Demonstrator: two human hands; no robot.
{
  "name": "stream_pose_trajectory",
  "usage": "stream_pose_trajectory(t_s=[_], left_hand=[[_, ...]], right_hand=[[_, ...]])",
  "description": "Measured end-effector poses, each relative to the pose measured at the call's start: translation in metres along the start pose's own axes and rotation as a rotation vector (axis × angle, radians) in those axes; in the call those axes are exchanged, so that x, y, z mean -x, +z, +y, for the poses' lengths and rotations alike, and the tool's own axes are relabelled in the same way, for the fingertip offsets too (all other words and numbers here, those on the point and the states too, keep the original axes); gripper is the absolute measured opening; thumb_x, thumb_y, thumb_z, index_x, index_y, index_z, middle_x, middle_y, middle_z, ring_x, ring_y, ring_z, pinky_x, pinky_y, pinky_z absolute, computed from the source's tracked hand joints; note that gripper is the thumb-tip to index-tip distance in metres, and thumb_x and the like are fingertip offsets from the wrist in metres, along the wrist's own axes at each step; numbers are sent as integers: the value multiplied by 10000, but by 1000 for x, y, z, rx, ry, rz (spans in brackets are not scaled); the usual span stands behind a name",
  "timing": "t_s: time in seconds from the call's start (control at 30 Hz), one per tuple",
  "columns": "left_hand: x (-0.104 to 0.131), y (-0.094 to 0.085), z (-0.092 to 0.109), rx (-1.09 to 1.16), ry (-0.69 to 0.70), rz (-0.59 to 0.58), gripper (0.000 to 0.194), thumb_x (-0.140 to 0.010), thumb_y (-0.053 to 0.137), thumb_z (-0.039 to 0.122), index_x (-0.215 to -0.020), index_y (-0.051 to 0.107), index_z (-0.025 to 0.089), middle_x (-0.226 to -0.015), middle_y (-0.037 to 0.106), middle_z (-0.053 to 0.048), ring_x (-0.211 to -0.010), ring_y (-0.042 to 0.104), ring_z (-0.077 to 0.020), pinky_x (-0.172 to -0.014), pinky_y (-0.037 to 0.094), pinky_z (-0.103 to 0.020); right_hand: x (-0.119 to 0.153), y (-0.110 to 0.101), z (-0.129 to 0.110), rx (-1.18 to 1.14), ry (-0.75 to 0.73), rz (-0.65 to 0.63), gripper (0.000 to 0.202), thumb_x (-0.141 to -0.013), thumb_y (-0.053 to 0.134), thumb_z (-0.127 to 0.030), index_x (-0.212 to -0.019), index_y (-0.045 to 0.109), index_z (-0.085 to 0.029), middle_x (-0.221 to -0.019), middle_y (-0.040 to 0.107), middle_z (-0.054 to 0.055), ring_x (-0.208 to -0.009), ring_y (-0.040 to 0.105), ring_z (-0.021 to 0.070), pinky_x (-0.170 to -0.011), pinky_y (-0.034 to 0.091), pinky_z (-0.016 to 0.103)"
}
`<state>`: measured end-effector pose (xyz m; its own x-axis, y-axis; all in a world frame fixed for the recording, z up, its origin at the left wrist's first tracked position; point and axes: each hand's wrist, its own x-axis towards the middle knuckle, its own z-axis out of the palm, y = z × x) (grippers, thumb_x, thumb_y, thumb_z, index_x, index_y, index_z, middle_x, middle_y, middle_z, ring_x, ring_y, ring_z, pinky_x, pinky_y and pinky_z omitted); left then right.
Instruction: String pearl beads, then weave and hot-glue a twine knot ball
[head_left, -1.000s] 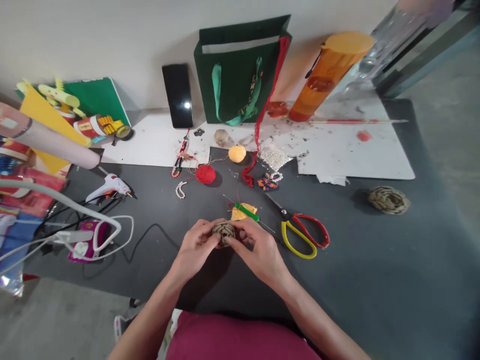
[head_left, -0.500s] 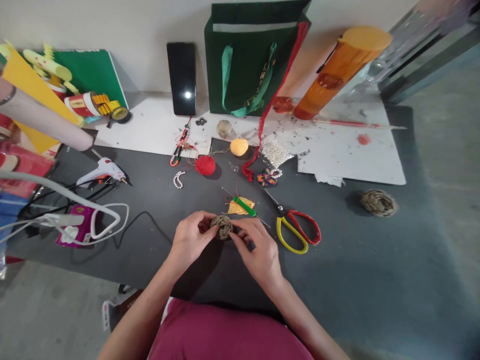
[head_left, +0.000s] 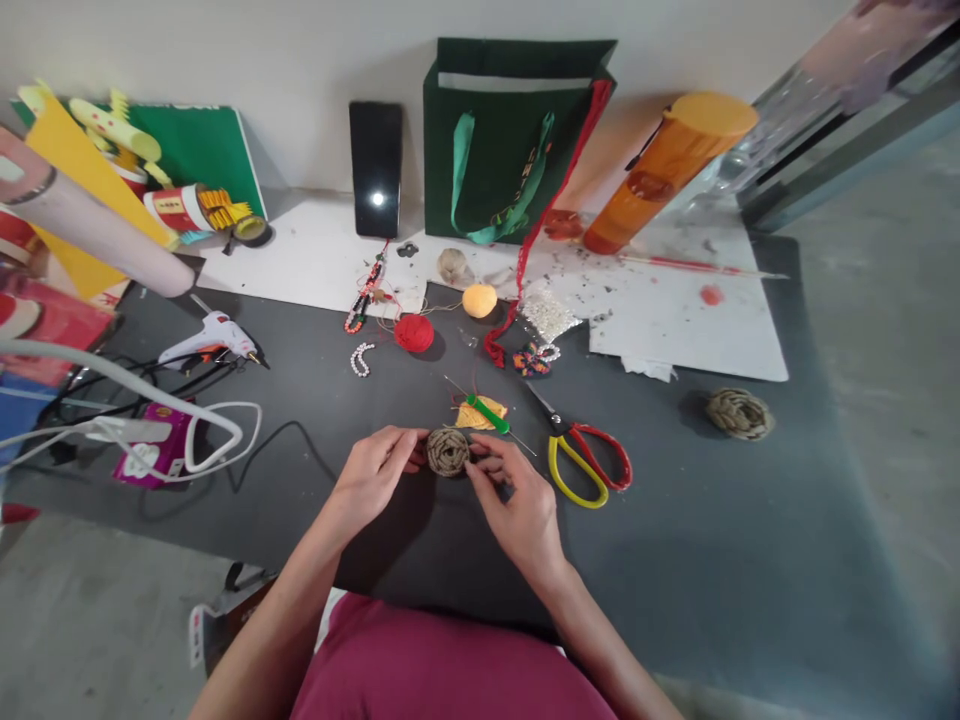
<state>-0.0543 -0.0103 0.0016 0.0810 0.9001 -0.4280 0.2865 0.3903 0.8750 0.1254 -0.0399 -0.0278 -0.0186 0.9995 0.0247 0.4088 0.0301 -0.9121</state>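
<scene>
Seen from the head camera, looking down, two bare hands meet over a dark grey worktop [head_left: 712,560]. Between them is a small olive-brown braided rosette [head_left: 448,453], its spiral facing up. The right hand [head_left: 517,500] has its thumb and forefinger clamped on the rosette's right edge. The left hand [head_left: 375,475] has its fingers at the left edge; whether they are closed on it, I cannot tell.

Just beyond the rosette lies a yellow knitted piece [head_left: 469,415], with a green-handled hook tool [head_left: 489,413] across it. To the right of the hands are scissors [head_left: 577,455], blades parted, one handle loop yellow and the other red. A second braided rosette [head_left: 740,414] sits alone farther right.

Farther back are a red yarn ball [head_left: 414,333], a yellow ball [head_left: 479,300] and a short string of white beads [head_left: 361,360]. A white glue gun [head_left: 212,338] lies at left among cables. Along the wall, a black phone [head_left: 376,170] leans beside a dark green paper bag [head_left: 510,140], with a tilted orange bottle [head_left: 667,175] to its right.
</scene>
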Motion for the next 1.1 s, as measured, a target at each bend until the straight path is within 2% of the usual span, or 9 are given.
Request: stream_pose_trajectory(t_s=[0.17, 0.3, 0.4, 0.5, 0.67, 0.93, 1.1], left_hand=[[-1, -1, -5, -14, 25, -19, 307, -863, 493, 313, -1039, 684, 149, -951, 709, -96, -795, 682, -185, -711, 562, -307], [-1, 1, -9, -26, 40, 14, 330, -859, 482, 319, -1076, 662, 147, -935, 689, -95, -717, 667, -164, -665, 560, -299], [0, 5, -6, -102, 52, 37, 365, -846, 504, 368, -1093, 649, 141, -907, 689, -95, -723, 655, -175, -668, 547, -304], [1, 8, 1, -283, 79, 61, 368, -814, 552, 404, -1064, 650, 153, -896, 697, -86, -749, 643, -187, -733, 518, -326], [-4, 10, 11, -503, 37, 50, 339, -782, 530, 426, -982, 646, 177, -842, 702, -66, -736, 640, -213, -696, 482, -328], [-9, 9, 12, -563, 0, 3, 278, -790, 506, 403, -920, 641, 197, -794, 708, -44, -721, 651, -214, -677, 463, -311], [-8, 8, 10, -535, 81, -9, 233, -820, 517, 351, -920, 640, 181, -808, 719, -58, -730, 661, -207, -681, 477, -299]], right_hand=[[0, -2, 0, -33, 1, -57, 391, -805, 605, -164, -1186, 537, -216, -1016, 618, 75, -682, 652, 148, -588, 569, 291], [0, -5, 1, -8, 4, -55, 417, -804, 592, -152, -1212, 531, -206, -1002, 610, 79, -559, 594, 119, -521, 544, 285], [0, -3, 0, 14, 10, -43, 382, -817, 597, -187, -1196, 547, -198, -976, 614, 78, -546, 575, 120, -511, 530, 283], [-3, 2, -3, 34, 25, -14, 316, -831, 589, -219, -1145, 572, -180, -934, 619, 72, -559, 572, 126, -525, 525, 277], [-10, 6, -8, 64, 35, -39, 323, -790, 610, -171, -1112, 590, -185, -943, 620, 70, -587, 573, 125, -543, 518, 256], [-14, 6, -10, 125, 29, -44, 233, -776, 588, -110, -990, 624, -193, -918, 637, 48, -617, 573, 127, -597, 505, 255], [-13, 4, -7, 109, 9, -57, 172, -821, 566, -152, -978, 627, -189, -918, 643, 64, -719, 614, 162, -652, 519, 277]])
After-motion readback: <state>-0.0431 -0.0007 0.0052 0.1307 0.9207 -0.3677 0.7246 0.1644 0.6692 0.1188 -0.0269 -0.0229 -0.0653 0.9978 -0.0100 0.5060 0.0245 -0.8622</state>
